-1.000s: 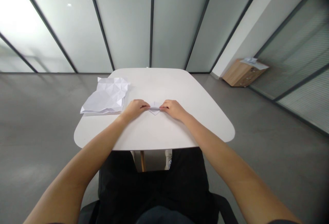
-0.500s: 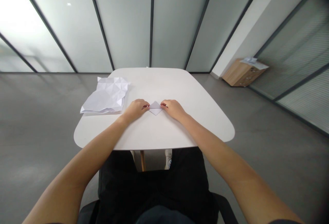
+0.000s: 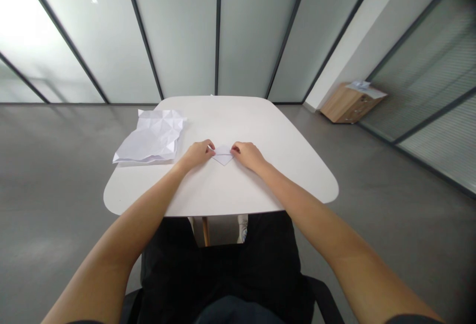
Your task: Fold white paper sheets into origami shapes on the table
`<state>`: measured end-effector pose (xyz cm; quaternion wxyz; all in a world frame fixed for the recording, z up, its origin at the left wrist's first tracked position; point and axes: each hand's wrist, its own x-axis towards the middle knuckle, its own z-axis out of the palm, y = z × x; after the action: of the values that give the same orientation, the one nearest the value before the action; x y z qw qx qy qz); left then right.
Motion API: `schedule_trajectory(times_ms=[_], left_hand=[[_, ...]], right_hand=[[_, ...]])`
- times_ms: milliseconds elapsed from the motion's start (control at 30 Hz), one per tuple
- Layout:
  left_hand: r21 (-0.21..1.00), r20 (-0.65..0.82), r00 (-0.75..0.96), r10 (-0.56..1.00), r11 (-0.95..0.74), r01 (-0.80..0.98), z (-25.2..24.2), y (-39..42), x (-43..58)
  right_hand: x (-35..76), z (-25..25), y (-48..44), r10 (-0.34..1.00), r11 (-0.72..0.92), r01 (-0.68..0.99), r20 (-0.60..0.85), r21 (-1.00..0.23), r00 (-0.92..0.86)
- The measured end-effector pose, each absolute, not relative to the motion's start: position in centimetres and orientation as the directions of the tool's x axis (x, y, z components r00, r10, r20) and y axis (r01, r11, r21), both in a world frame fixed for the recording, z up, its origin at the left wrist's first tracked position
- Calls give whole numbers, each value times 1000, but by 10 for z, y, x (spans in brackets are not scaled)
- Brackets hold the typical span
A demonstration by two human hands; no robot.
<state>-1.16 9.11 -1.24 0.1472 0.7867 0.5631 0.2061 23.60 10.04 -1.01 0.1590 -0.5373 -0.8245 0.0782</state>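
Observation:
A small folded white paper (image 3: 223, 156) lies flat on the white table, its lower point facing me and a crease running across it. My left hand (image 3: 197, 154) holds its left corner with the fingertips, and my right hand (image 3: 246, 157) holds its right corner. To the left of my left hand lies a large creased sheet of white paper (image 3: 148, 139), covered in fold lines. Neither hand touches that sheet.
The rounded white table (image 3: 238, 120) has its near edge just above my dark trousers (image 3: 219, 274). Grey floor surrounds it, with frosted glass partitions (image 3: 178, 36) behind. A low wooden cabinet (image 3: 344, 110) with papers on top stands at the far right.
The small paper, a narrow raised fold a second ago, now lies flatter in a wider pointed shape. My hands have moved slightly apart to its side corners.

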Motion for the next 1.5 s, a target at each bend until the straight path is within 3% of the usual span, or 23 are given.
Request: schedule_trajectory(times_ms=[267, 500, 833, 1167, 1500], left_hand=[[495, 174, 319, 932, -363, 789, -10, 88, -11], [349, 268, 468, 842, -538, 767, -16, 89, -17], [330, 239, 580, 779, -627, 705, -16, 81, -28], [337, 307, 418, 855, -508, 792, -16, 80, -11], [363, 293, 328, 898, -422, 831, -18, 83, -5]], right_hand=[[233, -12, 102, 912, 406, 874, 178, -268, -369], [234, -12, 101, 897, 437, 863, 190, -254, -398], [234, -15, 95, 885, 456, 869, 204, -195, -419], [232, -17, 95, 886, 457, 864, 196, -212, -420], [229, -7, 98, 920, 389, 865, 167, -316, -353]])
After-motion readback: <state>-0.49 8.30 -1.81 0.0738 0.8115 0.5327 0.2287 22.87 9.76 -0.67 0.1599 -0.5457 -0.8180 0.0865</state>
